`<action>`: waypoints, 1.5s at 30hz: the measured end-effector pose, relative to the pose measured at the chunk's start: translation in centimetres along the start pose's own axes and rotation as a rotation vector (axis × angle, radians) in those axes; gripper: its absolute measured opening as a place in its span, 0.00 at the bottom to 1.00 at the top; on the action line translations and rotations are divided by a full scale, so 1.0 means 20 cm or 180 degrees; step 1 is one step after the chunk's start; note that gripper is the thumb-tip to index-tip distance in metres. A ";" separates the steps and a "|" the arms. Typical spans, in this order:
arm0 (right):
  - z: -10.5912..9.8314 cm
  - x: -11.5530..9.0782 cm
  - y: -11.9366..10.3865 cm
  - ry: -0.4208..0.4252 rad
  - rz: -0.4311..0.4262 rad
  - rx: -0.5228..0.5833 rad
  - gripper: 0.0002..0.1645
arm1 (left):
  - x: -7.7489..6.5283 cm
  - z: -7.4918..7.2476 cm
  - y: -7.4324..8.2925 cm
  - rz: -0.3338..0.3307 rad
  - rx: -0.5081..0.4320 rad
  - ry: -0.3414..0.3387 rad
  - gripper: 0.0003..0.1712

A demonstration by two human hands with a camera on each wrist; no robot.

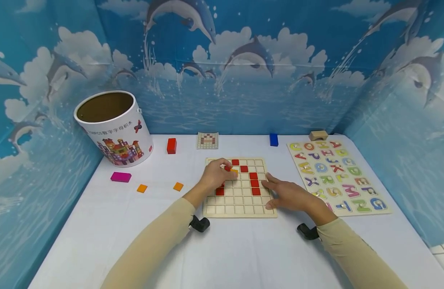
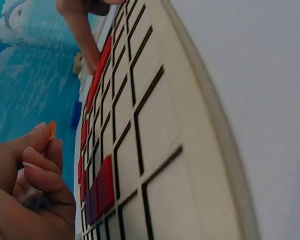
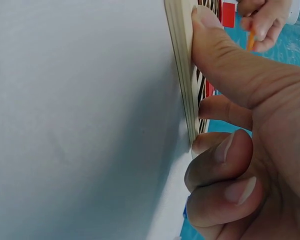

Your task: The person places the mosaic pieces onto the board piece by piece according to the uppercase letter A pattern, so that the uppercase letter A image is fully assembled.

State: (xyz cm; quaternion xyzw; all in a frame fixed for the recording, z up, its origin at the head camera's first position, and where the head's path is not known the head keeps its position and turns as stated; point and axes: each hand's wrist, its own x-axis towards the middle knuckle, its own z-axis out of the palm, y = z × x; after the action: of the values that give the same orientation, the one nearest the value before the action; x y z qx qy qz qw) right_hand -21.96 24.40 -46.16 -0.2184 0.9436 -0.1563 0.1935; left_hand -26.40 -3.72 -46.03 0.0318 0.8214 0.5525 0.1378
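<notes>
My left hand (image 1: 214, 173) is over the upper left part of a wooden grid board (image 1: 240, 210), pinching a small orange square tile (image 2: 52, 130) between thumb and fingertips. In the left wrist view the tile stands on edge above the grid. Red square tiles (image 1: 254, 183) fill several cells, forming a rough arch; some on its left are partly hidden by my left hand. My right hand (image 1: 291, 195) rests at the board's right edge. Its thumb (image 3: 225, 52) lies on the rim, with two fingers touching the edge farther along and the others bent beside it.
Two loose orange tiles (image 1: 178, 186) and a magenta block (image 1: 121, 177) lie left of the board. Behind are a red block (image 1: 171, 146), a small pattern card (image 1: 207, 141) and a blue block (image 1: 274, 139). A white bucket (image 1: 126, 140) stands back left, a letter puzzle board (image 1: 337, 176) right.
</notes>
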 end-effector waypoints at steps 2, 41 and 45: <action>0.00 0.00 0.00 -0.0021 0.0018 0.0018 0.57 | 0.00 0.07 0.01 0.0060 0.0219 -0.0008 0.13; -0.02 0.01 -0.01 -0.0075 -0.0009 -0.0130 0.56 | -0.20 -0.50 -0.10 -0.0442 -0.0746 0.0836 0.24; -0.02 0.01 -0.02 -0.0085 0.0038 -0.0086 0.56 | -0.26 -0.61 -0.21 -0.0777 -0.0811 0.1037 0.30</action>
State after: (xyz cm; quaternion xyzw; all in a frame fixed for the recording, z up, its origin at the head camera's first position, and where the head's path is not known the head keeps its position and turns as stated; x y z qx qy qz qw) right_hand -22.23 23.98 -45.73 -0.2174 0.9443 -0.1394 0.2040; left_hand -24.18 -17.31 -44.62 -0.1748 0.7543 0.6287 0.0721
